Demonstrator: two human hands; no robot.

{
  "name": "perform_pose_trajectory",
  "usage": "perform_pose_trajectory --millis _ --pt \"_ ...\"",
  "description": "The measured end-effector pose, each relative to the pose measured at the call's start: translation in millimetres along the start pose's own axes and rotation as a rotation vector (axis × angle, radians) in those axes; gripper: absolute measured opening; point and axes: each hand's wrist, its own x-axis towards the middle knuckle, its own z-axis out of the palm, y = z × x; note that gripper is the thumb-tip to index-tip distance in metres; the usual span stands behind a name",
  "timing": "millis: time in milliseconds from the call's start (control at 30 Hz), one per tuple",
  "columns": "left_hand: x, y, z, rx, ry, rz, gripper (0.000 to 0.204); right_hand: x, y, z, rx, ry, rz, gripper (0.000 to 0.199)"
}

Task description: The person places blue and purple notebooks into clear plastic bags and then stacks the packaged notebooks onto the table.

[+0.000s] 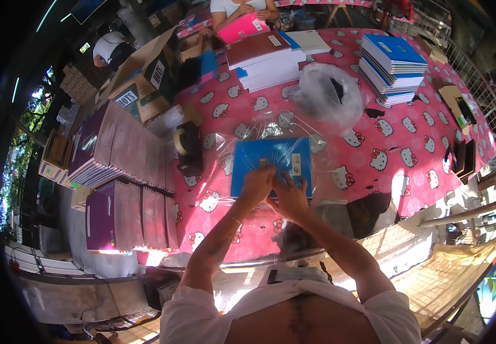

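In front of me a blue notebook (248, 153) with a pale label lies flat on the table. Clear plastic film (325, 163) spreads over and around it, wrinkled and shiny. My left hand (256, 184) rests above the notebook's middle, fingers curled together; whatever they pinch, if anything, is too small to make out. Close against it, my right hand (291, 196) lies on the notebook's lower right part, its fingers apart and somewhat bent. A small brownish patch (263, 161) shows on the cover beside the left fingertips. Left of the notebook stands a dark tape dispenser (187, 150) with a roll.
Purple notebooks (102, 221) are stacked at left, near open cardboard boxes (150, 80). Brown-covered notebooks (259, 49), blue notebooks (394, 51) and a crumpled plastic bag (331, 97) occupy the far side of the patterned pink tablecloth (377, 178). Across the table, another person (242, 8) holds a pink notebook.
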Motion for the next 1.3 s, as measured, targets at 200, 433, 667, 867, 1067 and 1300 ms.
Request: perform_pose_trajectory --millis 200,433,667,867,1067,1300 --pt "-12.7 -19.3 30.2 0.398 0.381 0.269 0.025 56.6 127.1 -28.3 1.607 0.525 1.094 0.036" --pt "1.6 -4.7 31.5 0.466 0.335 0.338 0.030 14.3 217.3 -27.1 1.399 0.193 1.042 0.053" --pt "-8.2 -13.9 29.6 0.474 0.296 0.323 0.027 21.6 14.4 -63.5 -0.029 0.097 -0.183 0.085" --pt "17.9 -55.1 -26.7 0.642 0.264 0.319 0.029 38.4 4.2 -41.2 -0.158 -0.467 -0.097 0.082" --pt "-21.3 -128.4 -110.1 0.574 0.351 0.238 0.027 26.8 16.2 -39.8 -0.156 -0.366 -0.066 0.079" --pt "-76.3 -225.6 -120.5 0.196 0.846 -0.270 0.020 28.0 6.6 -50.9 -0.072 -0.450 -0.074 0.080"
